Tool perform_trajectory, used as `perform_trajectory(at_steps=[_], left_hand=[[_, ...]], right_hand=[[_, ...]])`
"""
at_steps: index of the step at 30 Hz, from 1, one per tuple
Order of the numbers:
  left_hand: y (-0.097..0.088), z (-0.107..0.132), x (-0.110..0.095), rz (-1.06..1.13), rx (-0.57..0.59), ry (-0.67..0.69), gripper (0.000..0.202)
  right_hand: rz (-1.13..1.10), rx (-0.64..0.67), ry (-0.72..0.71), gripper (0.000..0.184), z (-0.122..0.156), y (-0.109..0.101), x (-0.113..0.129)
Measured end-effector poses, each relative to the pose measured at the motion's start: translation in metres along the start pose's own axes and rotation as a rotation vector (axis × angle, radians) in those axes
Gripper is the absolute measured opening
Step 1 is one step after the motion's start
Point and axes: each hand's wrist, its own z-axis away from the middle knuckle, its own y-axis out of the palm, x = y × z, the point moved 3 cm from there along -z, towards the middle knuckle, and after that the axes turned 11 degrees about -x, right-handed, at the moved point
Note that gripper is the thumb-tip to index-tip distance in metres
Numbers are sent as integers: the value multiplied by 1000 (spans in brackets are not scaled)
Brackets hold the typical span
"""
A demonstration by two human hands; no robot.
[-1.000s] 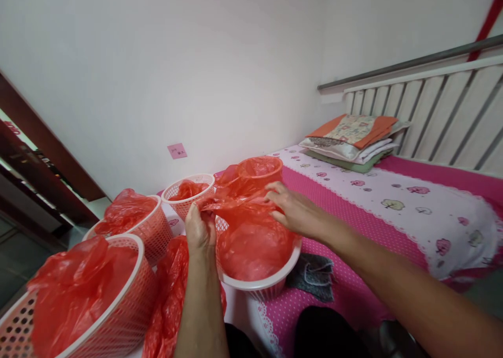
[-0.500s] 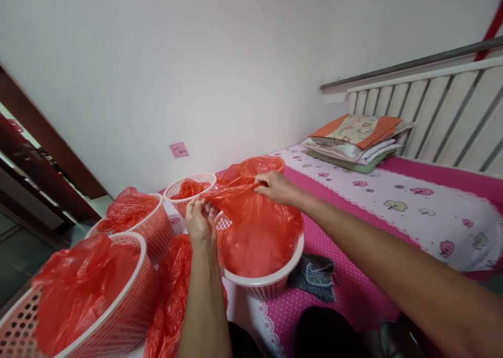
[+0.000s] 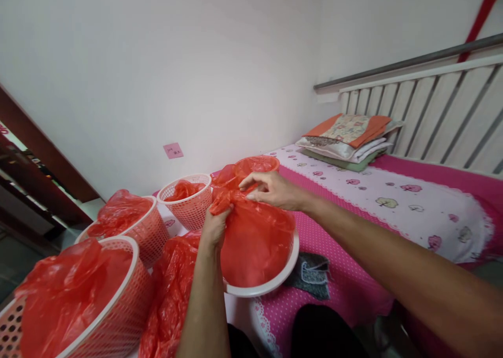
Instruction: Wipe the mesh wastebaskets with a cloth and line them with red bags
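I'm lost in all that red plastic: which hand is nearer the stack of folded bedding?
Right. The right hand is by the red plastic bag, to the left of the stack of folded bedding; the left hand, gripping that bag, is farther left.

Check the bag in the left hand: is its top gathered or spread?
Gathered: the bag bunches into creased folds at the left hand.

Soft, dim indoor light, wall (image 3: 220, 85) palest mid-frame (lower corners darker), glints on red plastic (image 3: 173, 279), stretched edges
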Motion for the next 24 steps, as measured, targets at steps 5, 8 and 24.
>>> perform_trajectory(at_steps=[5,8,24], left_hand=[[-10,-12,13,181,-239,-48,34],[-17,-18,16,194,-303,-8,26],[-34,-29,17,200,-343,96,32]], right_hand=[[376,149,121,52,38,-6,-21],[684,209,131,24,55,-6,-29],[644,-108,136,52,40,-43,-50]])
